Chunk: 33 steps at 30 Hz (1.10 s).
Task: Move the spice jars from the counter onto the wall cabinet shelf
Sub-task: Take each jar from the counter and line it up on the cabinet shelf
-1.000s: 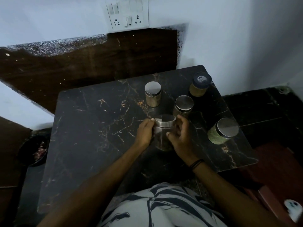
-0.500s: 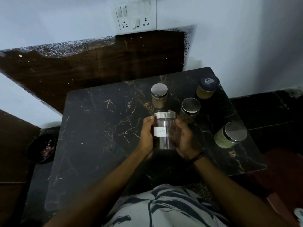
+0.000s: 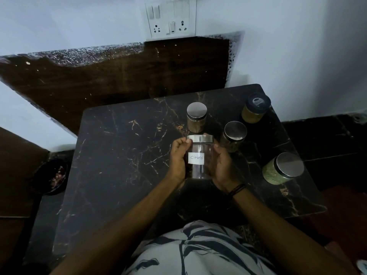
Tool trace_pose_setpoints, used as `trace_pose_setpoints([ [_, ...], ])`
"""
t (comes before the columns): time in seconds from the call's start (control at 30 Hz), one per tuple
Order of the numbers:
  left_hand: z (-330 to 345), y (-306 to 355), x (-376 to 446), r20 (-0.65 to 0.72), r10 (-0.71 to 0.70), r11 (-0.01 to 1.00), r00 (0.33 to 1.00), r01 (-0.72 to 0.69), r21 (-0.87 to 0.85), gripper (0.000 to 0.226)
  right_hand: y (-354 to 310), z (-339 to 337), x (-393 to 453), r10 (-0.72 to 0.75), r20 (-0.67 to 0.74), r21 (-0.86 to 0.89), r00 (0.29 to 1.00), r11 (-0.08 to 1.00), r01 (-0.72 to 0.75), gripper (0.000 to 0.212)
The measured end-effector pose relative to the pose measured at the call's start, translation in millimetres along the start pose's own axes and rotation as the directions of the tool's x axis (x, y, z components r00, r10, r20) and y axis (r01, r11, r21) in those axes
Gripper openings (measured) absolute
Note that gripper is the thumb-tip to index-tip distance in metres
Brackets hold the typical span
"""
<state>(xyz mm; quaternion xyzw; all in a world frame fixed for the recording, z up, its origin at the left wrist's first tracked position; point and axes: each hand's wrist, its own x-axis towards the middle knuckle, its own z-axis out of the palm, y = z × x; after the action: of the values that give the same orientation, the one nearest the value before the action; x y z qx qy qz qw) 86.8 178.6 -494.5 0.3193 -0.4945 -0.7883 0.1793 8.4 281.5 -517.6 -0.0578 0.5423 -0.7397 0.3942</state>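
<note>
Clear glass jar (image 3: pixel 200 155) with a steel lid and a handwritten "Cloves" label, looks nearly see-through. Left hand (image 3: pixel 178 158) and right hand (image 3: pixel 222 165) both grip its sides above the desk (image 3: pixel 119 155).

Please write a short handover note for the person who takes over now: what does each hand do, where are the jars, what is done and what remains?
Left hand: grips the left side of the jar labelled "Cloves", fingers curled near its steel lid.
Right hand: holds the right side of the same jar.
The jar is raised above the dark marble counter, label towards the camera.
On the counter stand four jars: a steel-lid jar behind the hands, another to its right, a dark-lid jar at the far right corner, a green-filled jar near the right edge.
Done: one jar picked up. The cabinet shelf is not in view.
Left: shelve this jar, then the other four.
</note>
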Motion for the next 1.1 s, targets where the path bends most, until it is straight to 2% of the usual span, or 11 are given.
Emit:
trace_pose_setpoints([
  [0.17, 2.3, 5.7, -2.6, 0.004, 0.066, 0.997, 0.998, -0.066, -0.041, 0.051, -9.8, 9.2, -1.6, -0.091, 0.105, -0.007, 0.99, 0.996, 0.092, 0.06],
  [0.33, 19.2, 70.4, 15.3, 0.035, 0.272, 0.962, 0.962, -0.271, -0.046, 0.041, -71.5, 41.2, 15.9, -0.264, 0.197, -0.035, 0.944, 0.961, 0.276, 0.073],
  [0.43, 39.3, 139.7, 29.0, 0.072, 0.426, 0.904, 0.902, -0.421, -0.079, 0.03, -134.8, 72.4, 27.9, -0.376, 0.239, 0.014, 0.895, 0.923, 0.384, 0.073],
  [0.6, 74.2, 260.6, 28.4, 0.142, 0.635, 0.773, 0.759, -0.624, -0.119, 0.042, -247.8, 135.4, 25.0, -0.595, 0.296, 0.111, 0.748, 0.799, 0.592, 0.06],
  [0.77, 97.0, 342.1, 17.5, 0.184, 0.726, 0.687, 0.663, -0.709, -0.158, 0.04, -324.3, 177.6, 7.6, -0.683, 0.337, 0.082, 0.648, 0.707, 0.702, 0.066],
  [0.93, 109.8, 406.5, 9.1, 0.202, 0.801, 0.595, 0.563, -0.782, -0.183, 0.026, -376.8, 212.2, -0.6, -0.785, 0.351, 0.116, 0.511, 0.578, 0.808, 0.055],
  [1.1, 120.5, 460.0, 4.3, 0.174, 0.867, 0.495, 0.467, -0.849, -0.184, 0.022, -421.0, 244.1, -1.1, -0.846, 0.281, 0.104, 0.454, 0.497, 0.862, 0.049],
])
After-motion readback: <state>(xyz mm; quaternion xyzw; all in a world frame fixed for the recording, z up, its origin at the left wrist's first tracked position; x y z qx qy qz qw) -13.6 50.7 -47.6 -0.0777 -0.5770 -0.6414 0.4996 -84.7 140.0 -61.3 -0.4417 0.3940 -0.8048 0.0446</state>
